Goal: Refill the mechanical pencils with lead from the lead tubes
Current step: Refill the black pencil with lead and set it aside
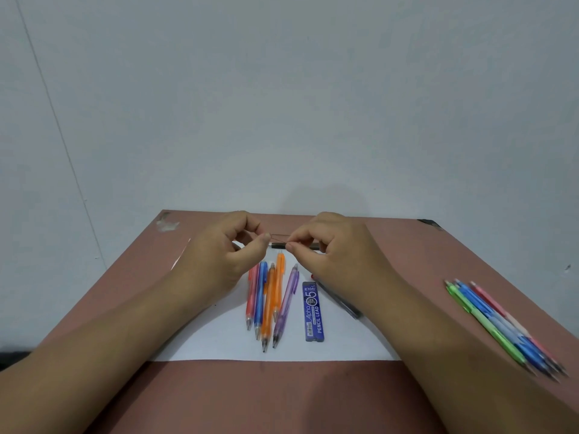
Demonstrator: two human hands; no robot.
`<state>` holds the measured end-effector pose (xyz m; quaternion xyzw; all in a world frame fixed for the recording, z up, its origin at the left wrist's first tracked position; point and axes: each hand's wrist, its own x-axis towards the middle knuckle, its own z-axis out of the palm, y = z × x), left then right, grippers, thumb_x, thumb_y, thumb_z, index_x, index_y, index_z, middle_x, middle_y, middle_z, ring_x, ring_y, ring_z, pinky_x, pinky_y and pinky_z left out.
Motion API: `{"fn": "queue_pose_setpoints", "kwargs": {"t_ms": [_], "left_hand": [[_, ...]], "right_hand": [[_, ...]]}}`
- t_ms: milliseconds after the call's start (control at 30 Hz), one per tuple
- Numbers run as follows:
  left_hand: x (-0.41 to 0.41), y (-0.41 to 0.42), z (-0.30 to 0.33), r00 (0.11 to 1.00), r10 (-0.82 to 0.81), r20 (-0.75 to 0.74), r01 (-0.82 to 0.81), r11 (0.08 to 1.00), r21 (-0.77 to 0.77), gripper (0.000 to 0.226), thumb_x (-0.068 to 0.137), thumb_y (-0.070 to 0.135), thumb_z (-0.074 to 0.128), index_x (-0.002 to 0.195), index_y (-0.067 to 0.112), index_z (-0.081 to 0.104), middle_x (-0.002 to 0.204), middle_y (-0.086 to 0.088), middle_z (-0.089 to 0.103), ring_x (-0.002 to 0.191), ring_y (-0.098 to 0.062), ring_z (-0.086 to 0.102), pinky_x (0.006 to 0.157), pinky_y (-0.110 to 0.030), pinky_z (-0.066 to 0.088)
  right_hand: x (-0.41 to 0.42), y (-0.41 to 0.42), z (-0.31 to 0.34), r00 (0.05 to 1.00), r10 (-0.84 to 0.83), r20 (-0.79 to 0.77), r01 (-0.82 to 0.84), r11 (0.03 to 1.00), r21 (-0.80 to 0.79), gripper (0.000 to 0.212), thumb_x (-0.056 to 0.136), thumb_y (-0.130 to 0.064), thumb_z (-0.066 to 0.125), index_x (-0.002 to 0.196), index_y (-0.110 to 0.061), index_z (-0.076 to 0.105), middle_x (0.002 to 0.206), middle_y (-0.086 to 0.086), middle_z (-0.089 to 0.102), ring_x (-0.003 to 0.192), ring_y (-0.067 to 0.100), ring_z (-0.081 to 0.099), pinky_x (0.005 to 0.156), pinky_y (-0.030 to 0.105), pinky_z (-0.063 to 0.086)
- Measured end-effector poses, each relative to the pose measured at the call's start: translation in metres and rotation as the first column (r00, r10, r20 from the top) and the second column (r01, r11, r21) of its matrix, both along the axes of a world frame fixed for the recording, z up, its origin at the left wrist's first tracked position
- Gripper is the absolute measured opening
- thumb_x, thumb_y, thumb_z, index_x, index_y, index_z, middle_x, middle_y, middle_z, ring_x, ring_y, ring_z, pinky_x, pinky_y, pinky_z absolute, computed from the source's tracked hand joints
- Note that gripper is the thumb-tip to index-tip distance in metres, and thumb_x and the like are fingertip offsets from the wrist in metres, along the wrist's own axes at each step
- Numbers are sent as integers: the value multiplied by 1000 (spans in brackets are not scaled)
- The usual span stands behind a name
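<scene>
Two hands meet over the far part of the table (407,245): our left hand (219,258) pinches a thin strand of lead (279,238) between thumb and forefinger, and our right hand (332,255) pinches the near end of a dark pencil (279,245) held level, its fingers curled round the barrel. We judge the step in hand to be feeding lead into this pencil. The next move calls for lining the fine lead up with the small opening and sliding it in gently, since a sideways push could snap it.

Five pencils (269,302), pink, blue, two orange and purple, lie side by side on the white paper (219,339) just near of the hands, and the blue lead tube (314,311) lies right of them. A dark pencil-like thing (341,300) lies partly under our right wrist. Well apart at the right edge lies another bunch of pencils (501,324), green, blue and pink.

Whether the lead has entered the barrel we cannot tell; it is too thin, and the right fingers cover most of the held pencil. Which pencils are already filled does not show.
</scene>
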<state>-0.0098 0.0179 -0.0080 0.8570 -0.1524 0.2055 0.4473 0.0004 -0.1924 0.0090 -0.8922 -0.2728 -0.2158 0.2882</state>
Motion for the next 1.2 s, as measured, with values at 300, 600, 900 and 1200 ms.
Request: {"fn": "queue_pose_setpoints", "kwargs": {"t_ms": [300, 600, 900, 1200], "left_hand": [[1, -1, -3, 984, -22, -175, 25, 1000, 18, 39, 83, 64, 47, 102, 35, 65, 92, 16, 69, 94, -4, 65, 73, -27, 58], [25, 1, 10, 809, 36, -586, -248, 925, -287, 32, 94, 42, 67, 102, 11, 73, 105, -12, 73, 98, -25, 70, 94, -40, 59], [48, -37, 12, 929, 264, -259, -183, 936, 300, 23, 94, 47, 64, 88, 26, 63, 82, 8, 70, 77, -9, 67, 66, -27, 52], [55, -45, 11, 983, 132, -124, -36, 812, 583, 26, 100, 36, 57, 116, 30, 76, 112, 11, 72, 96, -7, 63, 85, -29, 53]], "right_hand": [[5, -12, -1, 997, -66, -44, 69, 993, 92, 7, 93, -27, 70, 89, -28, 76, 80, -19, 67, 76, 0, 61, 65, 18, 52], [11, -19, -6, 972, -97, -214, 177, 901, 396, 12, 90, -19, 72, 80, -23, 76, 69, -16, 69, 63, -5, 62, 58, 8, 45], [17, -27, -4, 943, -202, -263, 307, 833, 461, 14, 89, -32, 69, 76, -29, 73, 75, -19, 71, 74, 2, 67, 73, 35, 60], [19, -34, 0, 940, -255, -228, 337, 802, 493, 13, 91, -25, 68, 81, -25, 75, 74, -17, 71, 77, -5, 64, 65, 14, 51]]}}
